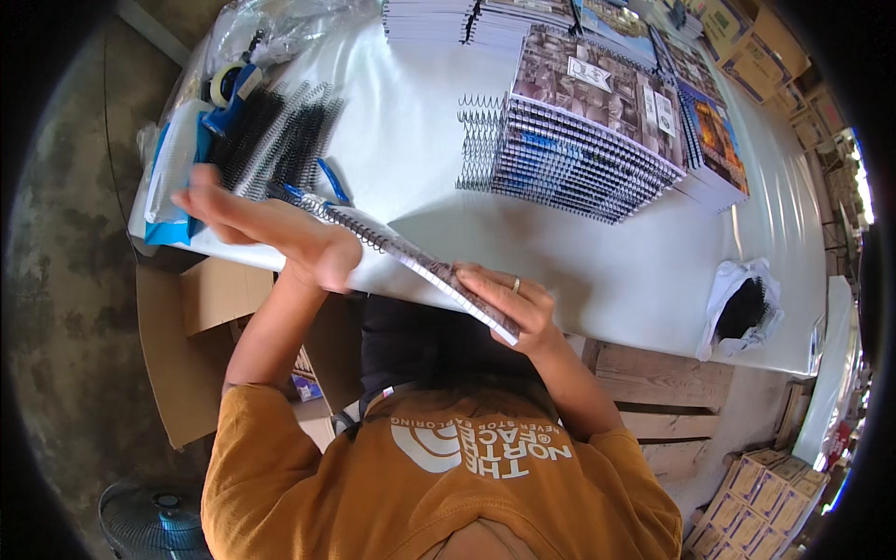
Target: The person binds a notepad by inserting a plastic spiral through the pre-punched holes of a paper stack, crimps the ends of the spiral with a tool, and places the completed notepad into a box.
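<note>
A thin spiral notebook is held tilted above the table's near edge, its patterned cover edge-on to me. My right hand, with a ring on one finger, grips its lower right end, thumb and fingers closed around it. Along the upper edge runs a dark coil. My left hand is stretched out flat with extended fingers, its palm side close to the coil's left end; I cannot tell whether it touches. Just beyond the notebook lie blue-handled pliers, partly hidden.
Loose black coils lie at the left beside a tape dispenser and a blue-and-white pack. A tall stack of spiral notebooks stands far right of centre. A white bag with black coils sits at right. An open carton is below left.
</note>
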The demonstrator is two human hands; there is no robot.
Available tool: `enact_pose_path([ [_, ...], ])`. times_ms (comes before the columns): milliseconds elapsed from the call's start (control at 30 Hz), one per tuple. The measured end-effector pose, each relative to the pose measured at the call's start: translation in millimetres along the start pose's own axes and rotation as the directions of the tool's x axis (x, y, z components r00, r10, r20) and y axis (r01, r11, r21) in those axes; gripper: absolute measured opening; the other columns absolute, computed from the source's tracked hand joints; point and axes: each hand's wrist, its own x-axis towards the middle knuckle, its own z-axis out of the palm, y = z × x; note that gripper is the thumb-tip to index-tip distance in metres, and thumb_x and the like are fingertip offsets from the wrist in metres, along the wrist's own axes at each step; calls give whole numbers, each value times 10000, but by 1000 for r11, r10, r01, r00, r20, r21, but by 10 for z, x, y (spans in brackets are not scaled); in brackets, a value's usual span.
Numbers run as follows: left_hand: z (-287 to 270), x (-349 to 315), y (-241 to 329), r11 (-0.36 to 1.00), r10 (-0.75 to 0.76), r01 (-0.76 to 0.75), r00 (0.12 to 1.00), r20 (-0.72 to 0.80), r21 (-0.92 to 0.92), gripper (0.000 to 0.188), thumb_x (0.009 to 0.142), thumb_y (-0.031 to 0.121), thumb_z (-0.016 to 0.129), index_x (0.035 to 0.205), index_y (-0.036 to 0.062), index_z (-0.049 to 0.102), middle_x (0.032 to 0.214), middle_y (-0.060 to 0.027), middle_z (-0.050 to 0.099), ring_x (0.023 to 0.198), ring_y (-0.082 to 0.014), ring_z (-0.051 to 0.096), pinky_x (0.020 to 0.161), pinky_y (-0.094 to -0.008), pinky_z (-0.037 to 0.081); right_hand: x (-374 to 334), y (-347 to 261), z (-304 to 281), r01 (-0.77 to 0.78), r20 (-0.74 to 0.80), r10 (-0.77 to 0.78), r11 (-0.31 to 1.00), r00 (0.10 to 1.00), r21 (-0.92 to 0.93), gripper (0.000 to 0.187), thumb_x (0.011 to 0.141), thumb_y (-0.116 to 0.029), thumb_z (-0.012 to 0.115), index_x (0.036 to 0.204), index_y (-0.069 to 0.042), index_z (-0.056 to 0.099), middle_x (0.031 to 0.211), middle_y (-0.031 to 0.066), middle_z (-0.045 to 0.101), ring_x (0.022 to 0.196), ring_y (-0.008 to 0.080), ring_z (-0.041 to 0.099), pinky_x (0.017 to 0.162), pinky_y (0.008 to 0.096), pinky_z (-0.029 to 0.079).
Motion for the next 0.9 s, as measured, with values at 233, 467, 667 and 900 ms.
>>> enact_pose_path([
  [233, 64, 152, 590, 999, 38, -31, 940, 340, -24, 860, 751, 743, 380, 1131, -19, 501, 1218, -216, 413, 1126, -372, 375, 891, -486, 246, -44, 67, -103, -112, -6, 112, 993, 994, -45, 370, 733, 43, 605, 1102, 20, 605, 1031, 160, 645, 910, 265, 650, 781, 309, 513],
  [467, 235, 873, 350, 994, 94, -110, 938, 333, 29, 460, 857, 529, 490, 733, 88, 537, 784, -81, 533, 753, -236, 519, 679, -371, 393, 51, 81, -60, -290, 36, 290, 930, 956, 227, 441, 725, 112, 576, 1149, -8, 581, 1117, 147, 615, 954, 248, 637, 805, 295, 509],
  [667, 287, 195, 583, 993, -52, 87, 920, 388, -75, 1082, 736, 796, 317, 1385, -56, 165, 1413, -315, 172, 1331, -479, 62, 1045, -604, -11, 55, 50, -44, -108, 7, 108, 991, 994, 73, 505, 683, 131, 568, 1164, -20, 571, 1135, 144, 605, 979, 267, 625, 818, 316, 516],
  [900, 124, 359, 262, 882, -396, 453, 861, 319, -128, 1142, 712, 828, 283, 1392, -72, 104, 1442, -309, 56, 1340, -455, 34, 1056, -575, -47, -21, 13, 27, -68, 11, 67, 994, 998, 83, 475, 709, 57, 608, 1175, -19, 560, 1150, 141, 596, 975, 264, 627, 798, 324, 523],
])
